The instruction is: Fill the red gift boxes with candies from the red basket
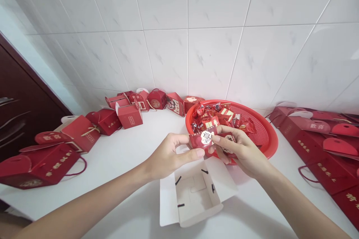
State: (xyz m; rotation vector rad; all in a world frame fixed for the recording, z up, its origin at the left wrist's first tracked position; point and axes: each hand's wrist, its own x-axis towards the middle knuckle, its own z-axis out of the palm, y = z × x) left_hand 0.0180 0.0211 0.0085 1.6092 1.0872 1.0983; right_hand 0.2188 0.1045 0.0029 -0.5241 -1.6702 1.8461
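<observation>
The left hand and right hand together grasp a flat dark-red wrapped packet, the right also holding a second dark-red packet, above an open white cardboard box before a round red plastic basket on the white desk.

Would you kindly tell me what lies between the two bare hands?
In the head view, a dark red candy packet lies between the left hand and right hand, with a second packet in the latter.
</observation>
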